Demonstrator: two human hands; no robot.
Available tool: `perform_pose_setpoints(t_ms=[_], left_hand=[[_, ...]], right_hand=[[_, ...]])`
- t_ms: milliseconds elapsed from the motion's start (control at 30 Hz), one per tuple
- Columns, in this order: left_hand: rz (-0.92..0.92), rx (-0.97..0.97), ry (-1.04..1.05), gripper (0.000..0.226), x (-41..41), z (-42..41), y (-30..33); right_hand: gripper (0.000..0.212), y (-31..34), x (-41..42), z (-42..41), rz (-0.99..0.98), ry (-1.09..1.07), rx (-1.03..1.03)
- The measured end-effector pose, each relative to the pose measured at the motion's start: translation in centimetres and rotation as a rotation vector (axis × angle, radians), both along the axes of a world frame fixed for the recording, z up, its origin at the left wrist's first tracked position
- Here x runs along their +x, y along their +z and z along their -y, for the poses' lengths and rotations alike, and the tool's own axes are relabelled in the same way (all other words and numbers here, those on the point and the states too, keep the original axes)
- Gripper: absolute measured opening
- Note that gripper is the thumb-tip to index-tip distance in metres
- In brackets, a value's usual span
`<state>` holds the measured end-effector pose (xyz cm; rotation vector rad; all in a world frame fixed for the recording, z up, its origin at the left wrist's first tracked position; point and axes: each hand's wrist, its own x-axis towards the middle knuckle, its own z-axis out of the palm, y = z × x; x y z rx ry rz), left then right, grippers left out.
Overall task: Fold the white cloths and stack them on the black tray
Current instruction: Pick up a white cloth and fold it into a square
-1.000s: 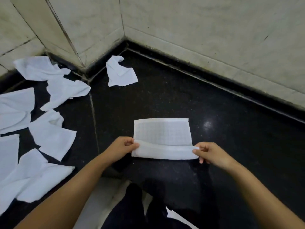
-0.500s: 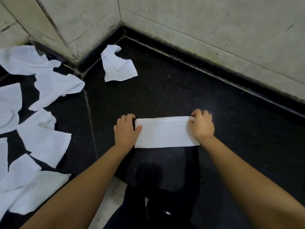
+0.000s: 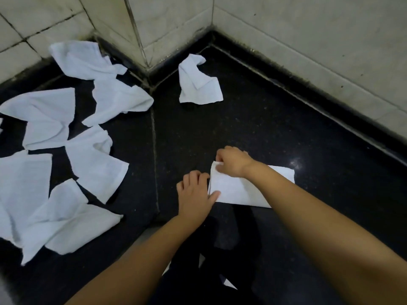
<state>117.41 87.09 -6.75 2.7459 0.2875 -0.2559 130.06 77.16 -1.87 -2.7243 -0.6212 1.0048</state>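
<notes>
- Where the pale tiled walls (image 3: 308, 40) meet in a corner, a black speckled floor (image 3: 253, 128) carries everything in view.
- A loose scatter of unfolded white cloths (image 3: 44, 161) covers the left part of the floor, some overlapping, some crumpled.
- A folded white cloth (image 3: 237, 190) lies flat as a long rectangle near the middle of the floor, right in front of the person; the right forearm crosses over its middle.
- One more crumpled cloth (image 3: 198, 84) lies alone near the wall corner, well apart from the folded one.
- The left hand (image 3: 195, 194) rests flat on the floor at the folded cloth's left end, fingers straight, thumb on the cloth's near left corner.
- The right hand (image 3: 233, 160) reaches across to the far left corner, fingers curled and pinching that corner; the two hands are close together.
</notes>
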Motion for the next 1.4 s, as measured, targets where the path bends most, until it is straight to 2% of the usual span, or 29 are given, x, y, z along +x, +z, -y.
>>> perform_pose_setpoints(t_ms=[67,100,200,367,467,600,767,867,967,1133,1300,1400], left_hand=[[-0.013,-0.099,0.006,0.028,1.0,-0.4,0.8],[-0.011,-0.21,0.027,0.019,2.0,-0.8,1.5],[0.113,-0.571,0.11,0.013,5.7,-1.9,5.6],[0.459,-0.718,0.09,0.009,9.3,-2.8,14.0],[0.527,-0.752,0.031,0.006,7.9,-2.8,15.7],[0.377,-0.757,-0.033,0.006,3.8,-2.9,12.8],[-0.045,-0.728,-0.045,0.002,-1.5,-2.8,5.9],[-0.184,-0.728,-0.041,0.005,-2.7,-2.8,4.0],[-0.159,-0.719,-0.029,0.005,-1.1,-3.1,4.1],[-0.021,-0.569,0.043,0.008,5.1,-3.6,4.2],[-0.072,-0.311,0.019,0.006,9.2,-3.3,2.2],[-0.024,-0.158,-0.056,0.01,9.0,-3.1,1.2]], right_hand=[[0.01,1.2,0.1,1.0,-0.045,-0.154,0.207],[0.01,2.1,0.5,1.6,-0.024,-0.215,0.303],[0.018,5.5,2.2,3.7,0.12,-0.312,0.52],[0.022,12.1,3.0,6.0,0.264,-0.465,0.939],[0.025,13.2,1.0,6.6,0.255,-0.463,1.045],[0.023,9.8,-2.8,7.9,0.147,-0.436,0.977],[0.013,1.8,-9.2,10.8,-0.113,-0.468,0.743],[0.009,-0.2,-11.1,11.5,-0.263,-0.474,0.663],[0.008,0.2,-9.5,10.9,-0.257,-0.519,0.691],[0.012,-0.3,-3.5,8.3,-0.057,-0.646,0.666],[0.012,-1.5,-0.6,5.8,0.074,-0.67,0.44],[0.012,-2.2,-0.8,5.2,0.136,-0.619,0.341]])
